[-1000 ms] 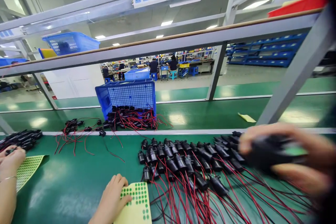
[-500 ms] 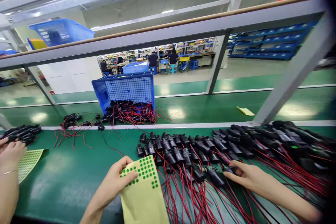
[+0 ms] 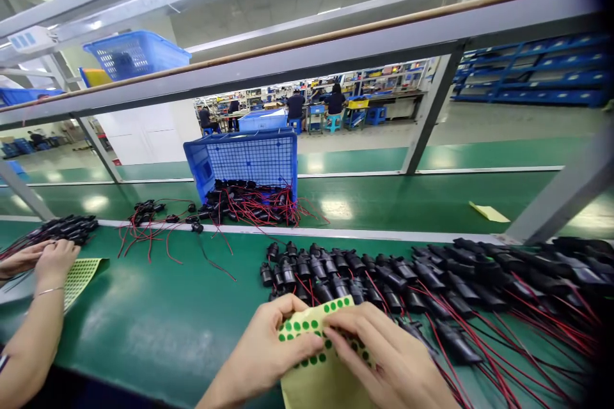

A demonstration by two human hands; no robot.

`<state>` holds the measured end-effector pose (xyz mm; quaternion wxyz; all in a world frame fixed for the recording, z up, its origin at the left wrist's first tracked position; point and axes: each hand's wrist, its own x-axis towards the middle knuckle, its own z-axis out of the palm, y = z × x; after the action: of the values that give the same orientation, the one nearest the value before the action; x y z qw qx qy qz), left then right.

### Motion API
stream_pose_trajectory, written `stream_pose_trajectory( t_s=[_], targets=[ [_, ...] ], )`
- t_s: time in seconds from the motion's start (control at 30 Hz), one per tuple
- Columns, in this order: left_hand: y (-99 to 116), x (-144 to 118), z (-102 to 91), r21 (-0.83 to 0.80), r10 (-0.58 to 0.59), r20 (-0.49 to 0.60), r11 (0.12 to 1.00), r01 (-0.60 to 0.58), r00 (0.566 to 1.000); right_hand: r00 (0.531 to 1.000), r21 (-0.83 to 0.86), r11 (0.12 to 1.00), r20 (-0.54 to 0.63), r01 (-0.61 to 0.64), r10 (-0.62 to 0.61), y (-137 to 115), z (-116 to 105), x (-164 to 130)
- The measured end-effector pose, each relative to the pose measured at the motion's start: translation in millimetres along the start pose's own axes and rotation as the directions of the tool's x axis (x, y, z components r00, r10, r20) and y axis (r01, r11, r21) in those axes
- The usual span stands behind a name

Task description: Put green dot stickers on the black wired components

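Head view shows your right hand (image 3: 384, 348) gone from the black parts (image 3: 345, 262) to the yellow sheet (image 3: 307, 390) nearer you, so both hands now work there, your left hand (image 3: 273, 348) clamping its edge, your right fingertips at its green dots (image 3: 314, 324), pinch unclear.

From here I see a pale yellow sheet (image 3: 311, 390) with rows of green dots (image 3: 313, 360), black parts (image 3: 318, 266) with red and black wires (image 3: 556, 324), a green table (image 3: 158, 319) with a white strip (image 3: 364, 234), and a blue grid-patterned crate (image 3: 252, 160).
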<state>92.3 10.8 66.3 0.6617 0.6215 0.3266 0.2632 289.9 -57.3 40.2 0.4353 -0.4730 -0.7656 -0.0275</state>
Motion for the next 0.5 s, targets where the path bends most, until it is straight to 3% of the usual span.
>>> stream_pose_trajectory(
  t_s=[0.2, 0.37, 0.5],
  targets=[
    [-8, -9, -3.2, 0.159, 0.023, -0.130, 0.987, -0.002, 0.991, 0.999, 0.084, 0.996, 0.002, 0.035, -0.035, -13, 18, 17],
    [-15, -16, -10.2, 0.431, 0.158, -0.148, 0.899, -0.080, 0.976, 0.998, 0.087, 0.996, 0.049, 0.033, -0.037, -6, 28, 19],
    [-26, -15, -23.9, 0.388, 0.092, -0.158, 0.921, -0.024, 0.983, 0.981, 0.036, 0.989, 0.125, 0.143, -0.147, -4, 41, 22]
  ],
)
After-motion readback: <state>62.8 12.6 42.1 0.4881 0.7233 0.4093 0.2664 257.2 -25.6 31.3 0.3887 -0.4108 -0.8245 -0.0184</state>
